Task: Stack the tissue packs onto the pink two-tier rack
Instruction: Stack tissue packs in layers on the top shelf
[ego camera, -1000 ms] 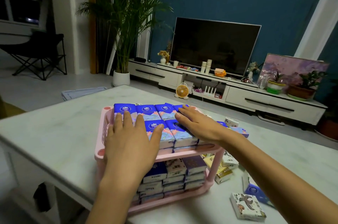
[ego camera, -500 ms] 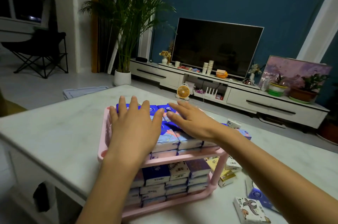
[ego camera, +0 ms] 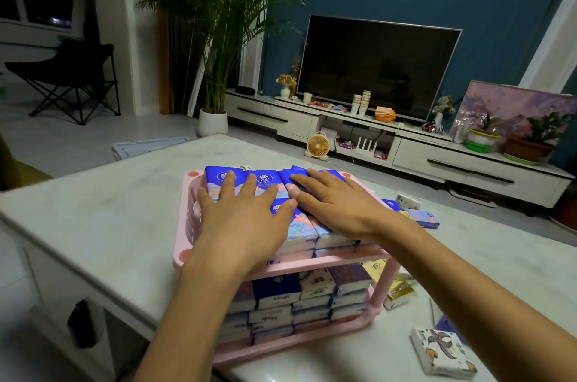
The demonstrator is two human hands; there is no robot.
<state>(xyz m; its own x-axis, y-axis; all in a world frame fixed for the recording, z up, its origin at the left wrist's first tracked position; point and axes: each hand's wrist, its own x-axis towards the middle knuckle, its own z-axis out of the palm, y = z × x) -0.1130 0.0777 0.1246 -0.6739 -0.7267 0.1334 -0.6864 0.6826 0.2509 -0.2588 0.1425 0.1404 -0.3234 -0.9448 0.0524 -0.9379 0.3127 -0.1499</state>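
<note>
The left grip lies flat on the top layer of tissue packs, with the fingers straight and a little apart; it holds nothing and only presses down. The right grip lies flat in the same way just beside it, fingers straight and pointing to the far left. The two thumbs almost touch each other.

These blue packs fill the upper tier of the pink rack and rise above its rim. The lower tier holds more packs, stacked in several layers. The rack stands on the pale surface, near its front edge.

To the right of the rack some loose packs lie on the surface: a white patterned pack near the front, a yellow pack close to the rack's leg, and a blue pack farther back.

Behind the surface there is a dark television on a low white cabinet, a tall potted palm and a black folding chair.
</note>
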